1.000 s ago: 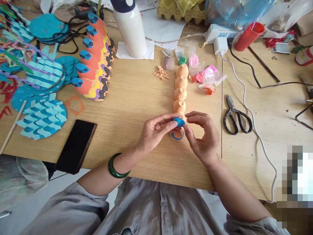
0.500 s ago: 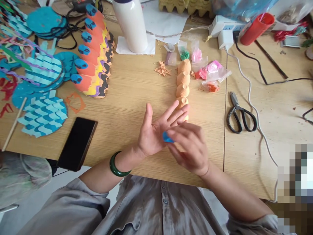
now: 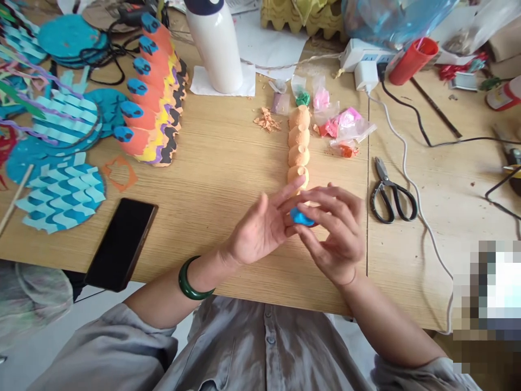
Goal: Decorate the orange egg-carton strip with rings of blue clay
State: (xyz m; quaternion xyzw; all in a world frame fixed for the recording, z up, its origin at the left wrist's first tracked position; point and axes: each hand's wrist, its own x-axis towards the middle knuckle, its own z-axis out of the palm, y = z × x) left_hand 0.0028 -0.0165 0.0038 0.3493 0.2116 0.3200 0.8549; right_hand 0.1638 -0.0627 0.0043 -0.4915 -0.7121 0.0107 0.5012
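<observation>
Blue clay (image 3: 302, 217) is pinched between the bent fingers and thumb of the right hand (image 3: 336, 233), near the end of a row of orange egg-carton cups (image 3: 299, 146). The left hand (image 3: 256, 228) is open, with fingers spread just beside the clay.

The row of egg-carton cups (image 3: 298, 144) lies on the wooden table (image 3: 211, 217), running away from the person. Just before its near end, the left hand (image 3: 256, 231) and right hand (image 3: 336, 233) meet, with a lump of modelling clay (image 3: 302, 217) pinched in the right. Small plastic bags (image 3: 340, 122) lie just right of the row, and scissors (image 3: 393, 193) lie further right. Left of it stands a paper-covered craft piece (image 3: 157, 92), with a phone (image 3: 121, 244) nearer the person. Behind it, a bottle (image 3: 215, 46) stands on a paper napkin (image 3: 222, 84), and a power strip (image 3: 364, 54) lies behind its right side.
</observation>
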